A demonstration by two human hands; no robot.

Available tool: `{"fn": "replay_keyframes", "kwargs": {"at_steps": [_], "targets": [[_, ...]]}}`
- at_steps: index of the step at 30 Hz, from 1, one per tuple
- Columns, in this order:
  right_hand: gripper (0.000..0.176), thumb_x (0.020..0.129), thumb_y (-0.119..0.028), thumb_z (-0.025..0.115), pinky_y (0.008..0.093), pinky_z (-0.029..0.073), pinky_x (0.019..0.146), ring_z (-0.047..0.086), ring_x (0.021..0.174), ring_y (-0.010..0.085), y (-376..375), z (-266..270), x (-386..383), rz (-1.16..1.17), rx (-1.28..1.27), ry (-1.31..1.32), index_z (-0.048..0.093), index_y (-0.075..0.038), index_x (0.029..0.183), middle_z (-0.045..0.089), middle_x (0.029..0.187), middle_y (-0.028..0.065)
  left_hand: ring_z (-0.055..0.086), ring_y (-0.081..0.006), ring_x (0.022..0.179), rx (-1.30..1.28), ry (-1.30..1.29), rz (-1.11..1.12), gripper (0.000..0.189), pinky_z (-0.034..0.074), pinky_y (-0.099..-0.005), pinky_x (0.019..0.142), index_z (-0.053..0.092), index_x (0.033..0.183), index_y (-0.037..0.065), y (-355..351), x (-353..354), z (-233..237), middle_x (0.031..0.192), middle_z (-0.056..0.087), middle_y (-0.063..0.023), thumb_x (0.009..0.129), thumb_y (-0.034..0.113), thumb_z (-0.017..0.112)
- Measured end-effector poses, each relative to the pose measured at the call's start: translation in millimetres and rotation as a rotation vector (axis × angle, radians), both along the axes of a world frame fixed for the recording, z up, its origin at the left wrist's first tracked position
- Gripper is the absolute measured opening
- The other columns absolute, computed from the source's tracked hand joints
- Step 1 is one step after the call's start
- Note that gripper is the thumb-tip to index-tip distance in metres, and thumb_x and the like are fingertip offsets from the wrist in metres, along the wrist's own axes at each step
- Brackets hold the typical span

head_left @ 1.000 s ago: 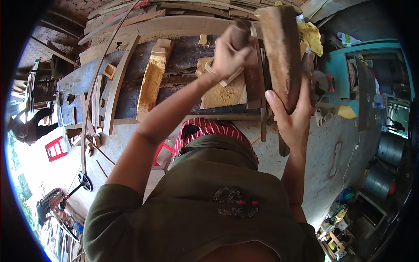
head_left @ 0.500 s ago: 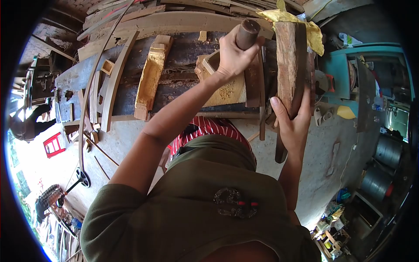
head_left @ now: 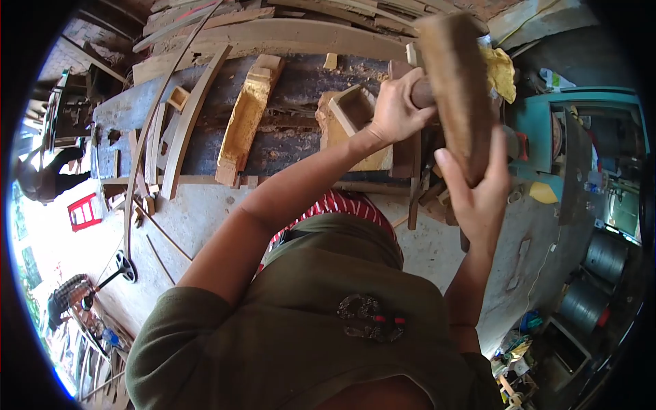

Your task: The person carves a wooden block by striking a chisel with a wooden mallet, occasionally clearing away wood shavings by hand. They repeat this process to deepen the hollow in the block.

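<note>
My left hand [head_left: 402, 108] is wrapped round a dark round wooden handle [head_left: 424, 92], whose right end meets the edge of a long rough wood piece [head_left: 451, 82]. That piece stands up in front of me, blurred at its top, with my right hand [head_left: 478, 188] gripping its lower part between thumb and fingers. Below and left of my left hand, a small open wooden box [head_left: 355, 109] lies on a yellowish board [head_left: 376, 160] on the bench. Farther left lies a hollowed yellow wood block [head_left: 246, 119].
Long curved boards [head_left: 195, 116] lie across the bench's left end, beside a small wooden frame [head_left: 178, 98]. Yellow crumpled material [head_left: 502, 72] sits behind the rough piece. A teal cabinet [head_left: 536, 126] is at right. Another person [head_left: 68, 294] is at far lower left.
My left hand has moved right and down, bringing the handle against the rough piece. That piece now tilts left at the top, and my right hand has shifted slightly right.
</note>
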State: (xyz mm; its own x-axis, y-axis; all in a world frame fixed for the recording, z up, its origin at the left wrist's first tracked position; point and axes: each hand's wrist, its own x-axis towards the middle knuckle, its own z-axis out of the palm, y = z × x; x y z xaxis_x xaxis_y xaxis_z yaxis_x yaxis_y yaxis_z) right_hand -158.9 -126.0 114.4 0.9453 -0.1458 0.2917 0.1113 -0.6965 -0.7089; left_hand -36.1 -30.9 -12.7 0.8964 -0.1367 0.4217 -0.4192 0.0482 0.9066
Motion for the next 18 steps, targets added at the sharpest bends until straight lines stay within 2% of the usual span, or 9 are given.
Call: {"fn": "replay_keyframes", "kwargs": {"at_steps": [3,4,6,7,8,9,11,14,18], "targets": [[0.059,0.085,-0.022,0.076,0.0404,0.053,0.083,0.069,0.095,0.035,3,4,0,-0.052,-0.042,-0.094,0.047,0.0,0.132,0.068,0.106,0.0233,0.064,-0.043,0.078,-0.004,-0.052,-0.033,0.03,0.054,-0.0398,0.068,0.06,0.091,0.004,-2,-5,-3,0.079,0.063,-0.0205,0.068,0.013,0.076],[0.06,0.085,-0.023,0.076,0.041,0.053,0.08,0.07,0.092,0.0366,7,0,4,-0.043,0.06,-0.06,0.047,-0.001,0.132,0.068,0.104,0.0235,0.069,-0.037,0.076,-0.028,-0.122,-0.027,0.03,0.054,-0.0388,0.069,0.062,0.094,0.003,0,-4,-3,0.08,0.066,-0.0184,0.069,0.013,0.077],[0.061,0.086,-0.028,0.073,0.0457,0.055,0.077,0.069,0.095,0.0425,4,-9,6,-0.067,-0.213,0.144,0.045,-0.007,0.136,0.069,0.105,0.0256,0.071,-0.0221,0.072,-0.152,-0.061,-0.035,0.029,0.054,-0.0347,0.068,0.063,0.096,0.0,-2,10,-14,0.08,0.07,-0.0134,0.073,0.012,0.078],[0.064,0.086,-0.029,0.073,0.0452,0.055,0.079,0.069,0.097,0.0418,2,-13,6,-0.017,-0.153,0.096,0.044,-0.007,0.139,0.069,0.108,0.0244,0.066,-0.0109,0.072,-0.156,0.104,-0.059,0.027,0.054,-0.0296,0.067,0.064,0.096,-0.002,5,18,-9,0.08,0.07,-0.0068,0.078,0.012,0.078],[0.068,0.087,-0.03,0.073,0.0446,0.056,0.08,0.069,0.099,0.0412,1,-17,5,0.04,-0.088,0.053,0.042,-0.008,0.143,0.069,0.11,0.0232,0.06,-0.0091,0.067,-0.083,0.141,0.031,0.024,0.052,-0.0282,0.062,0.064,0.095,-0.001,12,30,-8,0.079,0.067,-0.0038,0.079,0.011,0.077],[0.068,0.087,-0.03,0.073,0.0446,0.056,0.08,0.069,0.099,0.0412,2,-21,1,0.042,-0.084,0.058,0.042,-0.008,0.143,0.069,0.11,0.0232,0.057,-0.0104,0.063,-0.331,0.152,0.065,0.023,0.049,-0.0292,0.057,0.06,0.091,0.002,14,37,2,0.075,0.063,-0.003,0.079,0.013,0.077],[0.073,0.087,-0.031,0.073,0.0434,0.054,0.086,0.068,0.105,0.0397,0,-26,-3,-0.027,-0.042,0.077,0.04,-0.008,0.147,0.068,0.117,0.0221,0.056,-0.0113,0.059,-0.305,0.255,0.223,0.033,0.047,-0.0287,0.053,0.05,0.082,0.005,30,56,-2,0.068,0.057,-0.0023,0.084,0.026,0.077],[0.072,0.086,-0.031,0.074,0.0426,0.052,0.092,0.066,0.111,0.0381,-4,-33,-7,-0.095,-0.018,0.059,0.042,-0.006,0.146,0.066,0.122,0.0235,0.054,-0.0133,0.053,-0.52,0.2,0.256,0.037,0.045,-0.0277,0.05,0.049,0.093,0.007,43,58,7,0.065,0.057,-0.0025,0.091,0.038,0.07],[0.071,0.087,-0.027,0.074,0.0409,0.05,0.095,0.065,0.114,0.0332,-10,-32,-11,-0.112,0.026,0.09,0.043,-0.001,0.144,0.064,0.125,0.0225,0.056,-0.0121,0.07,-0.304,0.026,0.32,0.034,0.046,-0.0265,0.067,0.044,0.105,0.007,48,45,1,0.081,0.061,-0.004,0.102,0.039,0.054]]}}
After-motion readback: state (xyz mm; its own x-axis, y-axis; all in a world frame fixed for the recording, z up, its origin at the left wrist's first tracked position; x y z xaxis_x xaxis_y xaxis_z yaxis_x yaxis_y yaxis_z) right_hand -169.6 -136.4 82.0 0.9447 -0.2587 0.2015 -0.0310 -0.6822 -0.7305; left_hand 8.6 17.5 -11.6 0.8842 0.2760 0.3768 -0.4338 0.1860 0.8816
